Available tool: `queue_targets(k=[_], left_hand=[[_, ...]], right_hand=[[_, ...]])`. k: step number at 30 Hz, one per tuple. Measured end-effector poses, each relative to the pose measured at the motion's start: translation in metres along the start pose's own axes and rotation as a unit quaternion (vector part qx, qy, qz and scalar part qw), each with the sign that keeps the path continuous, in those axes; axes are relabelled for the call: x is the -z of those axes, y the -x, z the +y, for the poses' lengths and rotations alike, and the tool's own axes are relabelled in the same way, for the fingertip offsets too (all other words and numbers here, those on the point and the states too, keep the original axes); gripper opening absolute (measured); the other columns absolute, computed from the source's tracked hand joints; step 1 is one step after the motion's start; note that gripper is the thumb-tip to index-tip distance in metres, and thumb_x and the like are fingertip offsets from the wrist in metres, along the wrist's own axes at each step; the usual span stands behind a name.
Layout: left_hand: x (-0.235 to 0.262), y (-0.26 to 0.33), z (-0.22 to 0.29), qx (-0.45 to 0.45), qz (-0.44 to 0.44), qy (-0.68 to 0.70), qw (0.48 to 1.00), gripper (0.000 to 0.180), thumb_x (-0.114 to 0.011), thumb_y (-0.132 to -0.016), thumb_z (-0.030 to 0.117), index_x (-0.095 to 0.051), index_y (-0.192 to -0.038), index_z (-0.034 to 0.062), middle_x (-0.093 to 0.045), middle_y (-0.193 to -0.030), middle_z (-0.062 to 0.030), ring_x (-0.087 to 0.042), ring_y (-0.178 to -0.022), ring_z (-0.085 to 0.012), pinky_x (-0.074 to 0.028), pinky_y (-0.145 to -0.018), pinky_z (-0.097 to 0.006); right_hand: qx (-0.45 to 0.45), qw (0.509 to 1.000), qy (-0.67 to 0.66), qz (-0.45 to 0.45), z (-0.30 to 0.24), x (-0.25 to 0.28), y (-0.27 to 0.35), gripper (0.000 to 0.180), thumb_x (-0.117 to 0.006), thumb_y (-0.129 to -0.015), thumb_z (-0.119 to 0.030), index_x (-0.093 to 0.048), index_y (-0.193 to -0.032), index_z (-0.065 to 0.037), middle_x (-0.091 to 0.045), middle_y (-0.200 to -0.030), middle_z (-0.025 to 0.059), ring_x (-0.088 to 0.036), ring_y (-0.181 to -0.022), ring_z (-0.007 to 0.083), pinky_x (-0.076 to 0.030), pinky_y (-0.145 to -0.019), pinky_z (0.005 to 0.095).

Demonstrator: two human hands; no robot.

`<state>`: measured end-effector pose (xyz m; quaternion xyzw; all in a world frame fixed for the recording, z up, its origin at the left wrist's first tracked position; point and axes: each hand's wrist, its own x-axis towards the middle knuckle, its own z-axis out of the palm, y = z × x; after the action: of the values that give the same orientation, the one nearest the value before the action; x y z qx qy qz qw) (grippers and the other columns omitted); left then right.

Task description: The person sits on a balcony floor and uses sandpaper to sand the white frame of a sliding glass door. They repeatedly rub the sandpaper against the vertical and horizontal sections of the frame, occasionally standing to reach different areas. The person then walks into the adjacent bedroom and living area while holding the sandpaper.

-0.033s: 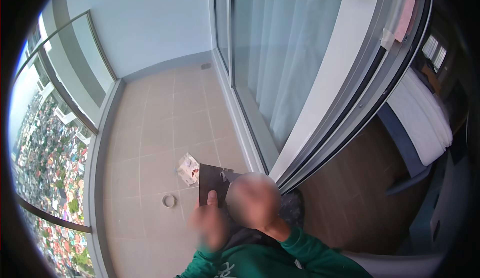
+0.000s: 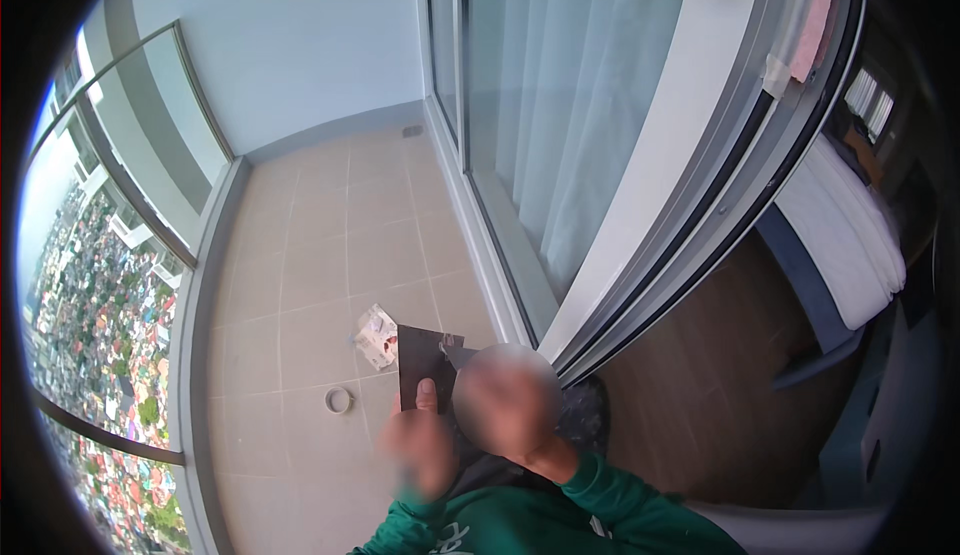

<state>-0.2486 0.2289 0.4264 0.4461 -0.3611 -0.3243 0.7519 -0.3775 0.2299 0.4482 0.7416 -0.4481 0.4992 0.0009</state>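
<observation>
My left hand [image 2: 422, 447] grips a flat, dark brown rectangular sheet [image 2: 420, 360] by its lower part, the thumb lying across its face. Beside the sheet's right edge is my right hand [image 2: 510, 405], closed, its fingers largely blurred. A small grey pointed piece [image 2: 457, 352] juts from it against the sheet's upper right corner; its kind is unclear. Just beyond the sheet, a crumpled whitish wrapper or paper [image 2: 376, 339] lies on the tiled floor. A roll of pale tape [image 2: 339, 401] rests on the tiles to the left.
Glass railing [image 2: 120, 185] runs along the balcony's left side, with a city far below. On the right stands a sliding glass door with a white frame [image 2: 640, 165] and curtains behind it. Past the frame, a bed [image 2: 845, 235] stands on dark flooring [image 2: 690, 395]. The tiled floor [image 2: 310, 245] reaches a far wall.
The grey piece at my right hand has shifted slightly along the sheet's upper right corner. The left hand, wrapper and tape roll stay where they were.
</observation>
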Motion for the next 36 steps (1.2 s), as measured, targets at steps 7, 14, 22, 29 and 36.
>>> queue_targets(k=[7,14,22,29,36], left_hand=[[-0.009,0.0,-0.007,0.004,-0.012,-0.026,1.0,0.014,-0.067,-0.093,0.005,-0.073,-0.104,-0.0024,-0.068,-0.086,-0.0005,-0.055,-0.076,-0.0052,-0.045,-0.068,-0.02],[-0.018,0.011,-0.013,0.04,-0.029,-0.061,0.997,0.017,-0.07,-0.092,0.006,-0.072,-0.106,-0.0023,-0.069,-0.083,-0.0009,-0.056,-0.075,-0.0045,-0.046,-0.067,-0.02],[-0.011,-0.001,-0.014,0.062,-0.018,-0.043,0.997,0.017,-0.069,-0.092,0.005,-0.072,-0.106,-0.0029,-0.07,-0.084,-0.0023,-0.056,-0.074,-0.0046,-0.048,-0.067,-0.021],[-0.003,-0.009,-0.011,0.059,-0.002,-0.052,0.997,0.016,-0.069,-0.092,0.007,-0.072,-0.104,-0.0025,-0.069,-0.084,-0.0018,-0.055,-0.074,-0.0046,-0.047,-0.067,-0.021],[0.001,-0.036,0.0,0.283,0.01,0.207,0.936,0.024,-0.063,-0.099,0.02,-0.068,-0.102,-0.003,-0.069,-0.091,-0.005,-0.06,-0.078,-0.0096,-0.05,-0.074,-0.027]], right_hand=[[-0.036,0.999,0.009,0.019,0.003,-0.001,0.002,0.04,-0.068,-0.076,0.005,-0.071,-0.113,-0.008,-0.065,-0.101,0.0069,-0.059,-0.083,0.0267,-0.046,-0.072,0.0382],[-0.062,0.997,0.05,0.003,0.007,0.007,0.005,0.029,-0.067,-0.084,0.002,-0.072,-0.112,-0.005,-0.064,-0.101,0.0108,-0.057,-0.086,0.0276,-0.049,-0.072,0.0369],[-0.05,0.998,0.036,-0.027,0.002,-0.011,0.006,0.033,-0.069,-0.08,0.006,-0.072,-0.111,-0.004,-0.065,-0.101,0.0096,-0.058,-0.086,0.0279,-0.048,-0.074,0.0385],[-0.048,0.997,0.04,-0.035,-0.002,-0.018,-0.002,0.032,-0.069,-0.081,0.005,-0.072,-0.112,-0.005,-0.065,-0.102,0.009,-0.058,-0.087,0.0256,-0.047,-0.07,0.0351],[-0.052,0.998,-0.002,-0.029,-0.01,0.021,-0.027,0.033,-0.07,-0.081,0.003,-0.072,-0.112,-0.006,-0.067,-0.101,0.0089,-0.059,-0.085,0.0249,-0.046,-0.074,0.0353]])
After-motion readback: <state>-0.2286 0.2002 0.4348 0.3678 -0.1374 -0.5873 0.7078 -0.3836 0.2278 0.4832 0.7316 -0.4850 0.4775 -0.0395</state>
